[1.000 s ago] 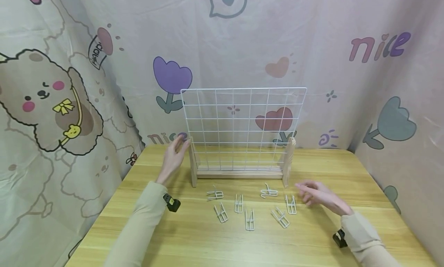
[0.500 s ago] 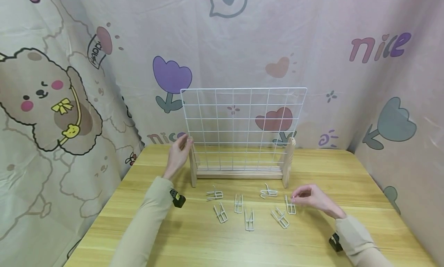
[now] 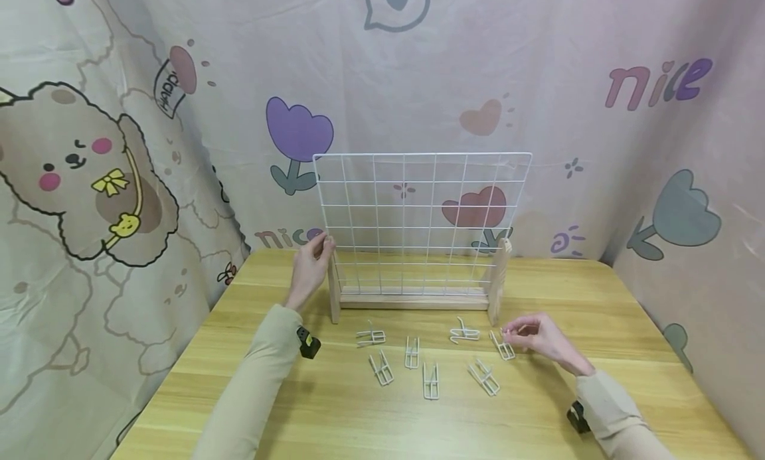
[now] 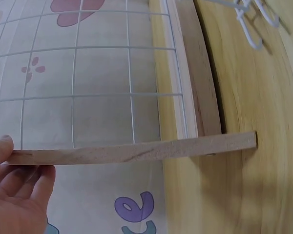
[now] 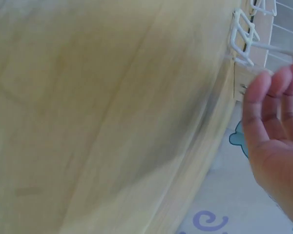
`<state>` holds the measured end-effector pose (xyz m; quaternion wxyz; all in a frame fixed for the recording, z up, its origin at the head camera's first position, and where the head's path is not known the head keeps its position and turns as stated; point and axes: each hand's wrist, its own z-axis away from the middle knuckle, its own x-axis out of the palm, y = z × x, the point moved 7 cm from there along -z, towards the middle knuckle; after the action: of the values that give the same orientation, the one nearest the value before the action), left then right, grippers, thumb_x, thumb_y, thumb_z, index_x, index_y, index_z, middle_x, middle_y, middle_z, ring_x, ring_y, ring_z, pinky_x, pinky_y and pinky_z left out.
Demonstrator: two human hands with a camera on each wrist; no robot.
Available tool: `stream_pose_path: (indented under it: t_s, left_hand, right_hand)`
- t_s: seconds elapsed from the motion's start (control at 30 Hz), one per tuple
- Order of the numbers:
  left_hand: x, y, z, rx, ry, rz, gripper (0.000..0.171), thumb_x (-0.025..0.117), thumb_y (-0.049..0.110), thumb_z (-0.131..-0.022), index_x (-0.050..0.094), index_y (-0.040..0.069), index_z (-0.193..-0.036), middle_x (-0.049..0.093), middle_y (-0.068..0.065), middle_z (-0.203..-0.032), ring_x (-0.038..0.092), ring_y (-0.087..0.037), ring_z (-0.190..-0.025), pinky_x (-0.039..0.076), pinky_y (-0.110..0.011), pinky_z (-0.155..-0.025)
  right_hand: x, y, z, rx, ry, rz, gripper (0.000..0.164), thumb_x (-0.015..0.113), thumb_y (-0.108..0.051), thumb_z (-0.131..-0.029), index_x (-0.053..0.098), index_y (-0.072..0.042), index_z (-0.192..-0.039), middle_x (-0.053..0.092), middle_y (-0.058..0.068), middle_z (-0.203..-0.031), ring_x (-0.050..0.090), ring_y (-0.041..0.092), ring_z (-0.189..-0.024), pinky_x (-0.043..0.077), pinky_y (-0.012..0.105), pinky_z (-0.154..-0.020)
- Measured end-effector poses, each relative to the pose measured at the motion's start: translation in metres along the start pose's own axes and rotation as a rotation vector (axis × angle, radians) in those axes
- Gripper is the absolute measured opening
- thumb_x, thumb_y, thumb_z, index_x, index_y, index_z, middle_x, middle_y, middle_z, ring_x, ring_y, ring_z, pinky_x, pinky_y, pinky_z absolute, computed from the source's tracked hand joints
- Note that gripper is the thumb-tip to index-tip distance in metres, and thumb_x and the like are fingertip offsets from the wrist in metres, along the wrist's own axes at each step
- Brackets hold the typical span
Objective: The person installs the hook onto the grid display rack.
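A white wire grid panel (image 3: 388, 206) stands upright in a wooden base. My left hand (image 3: 309, 267) holds the top of the base's left upright (image 4: 127, 153), thumb on one side and fingers on the other. In front of the right upright (image 3: 495, 281), my right hand (image 3: 540, 339) pinches a white wire hook (image 3: 507, 351) by a prong. The right wrist view shows this hook (image 5: 242, 32) beyond the curled fingers, its rectangular frame slanted; the thumb is mostly out of that view.
Several more white wire hooks lie loose before the base, among them one in the middle (image 3: 431, 382), one at left (image 3: 381, 368) and one near the right upright's foot (image 3: 465, 332). The wooden table (image 3: 382, 427) meets a printed curtain (image 3: 382, 81) behind.
My left hand has come in to the left upright and taken hold of its top. My right hand has moved left to the nearest hook and gripped it; the hook has turned slightly.
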<state>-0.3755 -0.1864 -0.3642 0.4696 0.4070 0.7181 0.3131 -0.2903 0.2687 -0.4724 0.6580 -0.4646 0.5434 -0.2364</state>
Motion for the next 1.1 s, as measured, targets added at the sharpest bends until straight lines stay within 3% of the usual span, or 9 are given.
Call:
stream_pose_path:
  t_s: [0.17, 0.37, 0.7, 1.1]
  left_hand:
    - [0.0, 0.001, 0.0, 0.003, -0.006, -0.049, 0.048, 0.054, 0.021, -0.104, 0.048, -0.006, -0.143, 0.059, -0.028, -0.138, 0.062, -0.04, -0.126, 0.053, -0.044, -0.106]
    - [0.001, 0.003, -0.001, 0.004, -0.016, -0.059, 0.047, 0.055, 0.019, -0.104, 0.048, -0.008, -0.142, 0.059, -0.029, -0.136, 0.062, -0.04, -0.125, 0.054, -0.043, -0.105]
    - [0.001, 0.004, 0.0, -0.009, -0.032, -0.059, 0.048, 0.053, 0.018, -0.105, 0.046, -0.009, -0.143, 0.058, -0.029, -0.137, 0.061, -0.04, -0.126, 0.053, -0.043, -0.105]
    - [0.001, 0.006, 0.001, 0.002, -0.022, -0.057, 0.047, 0.053, 0.016, -0.104, 0.046, -0.01, -0.143, 0.059, -0.029, -0.136, 0.061, -0.04, -0.126, 0.053, -0.044, -0.106]
  right_hand:
    - [0.005, 0.01, 0.001, 0.079, -0.066, -0.097, 0.045, 0.073, -0.001, -0.084, 0.054, 0.019, -0.12, 0.067, 0.02, -0.098, 0.067, 0.011, -0.074, 0.061, 0.026, -0.063]
    - [0.007, 0.021, -0.001, 0.143, -0.062, -0.114, 0.042, 0.073, 0.0, -0.084, 0.053, 0.018, -0.116, 0.069, 0.011, -0.089, 0.062, 0.01, -0.068, 0.057, 0.023, -0.059]
    - [0.01, 0.021, -0.004, 0.154, -0.055, -0.11, 0.043, 0.074, -0.001, -0.083, 0.052, 0.016, -0.115, 0.069, 0.011, -0.085, 0.056, 0.006, -0.061, 0.05, 0.019, -0.05]
    - [0.011, 0.022, -0.004, 0.174, -0.066, -0.12, 0.039, 0.074, -0.001, -0.084, 0.054, 0.017, -0.112, 0.072, 0.012, -0.085, 0.059, 0.006, -0.062, 0.048, 0.018, -0.051]
